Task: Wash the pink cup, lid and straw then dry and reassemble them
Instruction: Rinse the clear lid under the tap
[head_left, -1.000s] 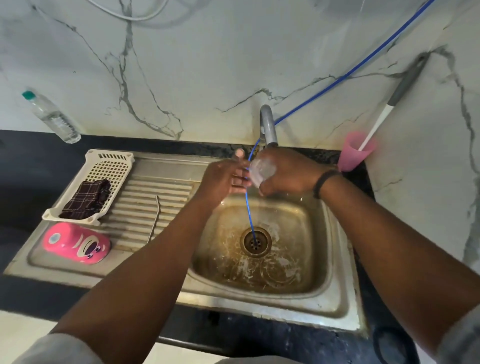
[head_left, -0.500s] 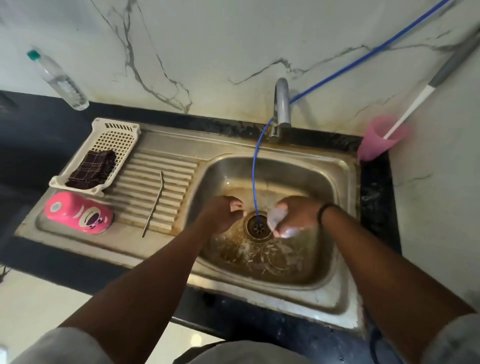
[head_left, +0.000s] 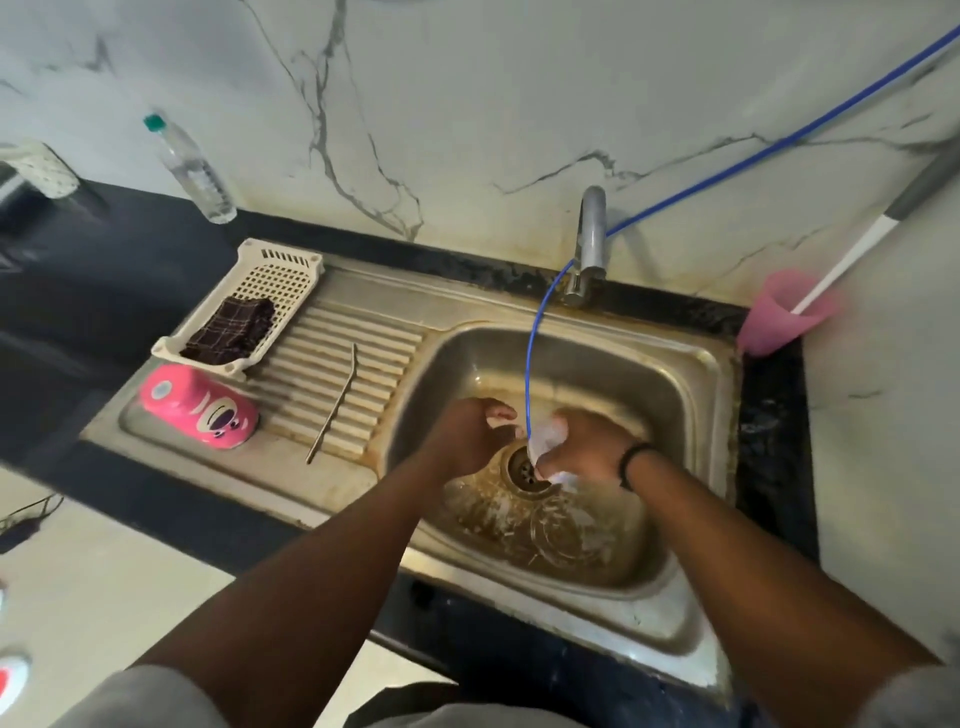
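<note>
Landmark: the sink basin (head_left: 691, 364); every place below is given relative to it
Right hand (head_left: 587, 447): low inside the basin, just right of the drain (head_left: 527, 465), fingers curled round a pale translucent piece (head_left: 545, 439), most likely the lid; blur hides its exact shape
Left hand (head_left: 475, 434): inside the basin, just left of the drain, fingers bent inward; whether they pinch anything cannot be told
Blue hose (head_left: 535, 343): hangs from the tap (head_left: 592, 234) on the basin's back rim down between the two hands
Pink cup (head_left: 200, 408): lying on its side on the draining board left of the basin, apart from both hands
Straw (head_left: 335, 402): metal, lying across the ribs of the board, between cup and basin
Basket (head_left: 280, 280): at the far left of the board, holding a dark checked cloth (head_left: 231, 325)
Stage (judged): lid being rinsed; cup and straw not yet dried or joined
Risk 1: a wet, slick lid could slip onto the stained basin floor and need rinsing again
Risk 2: the cup could roll on its side if knocked
Risk 3: an elbow swung left could sweep the straw off the board
</note>
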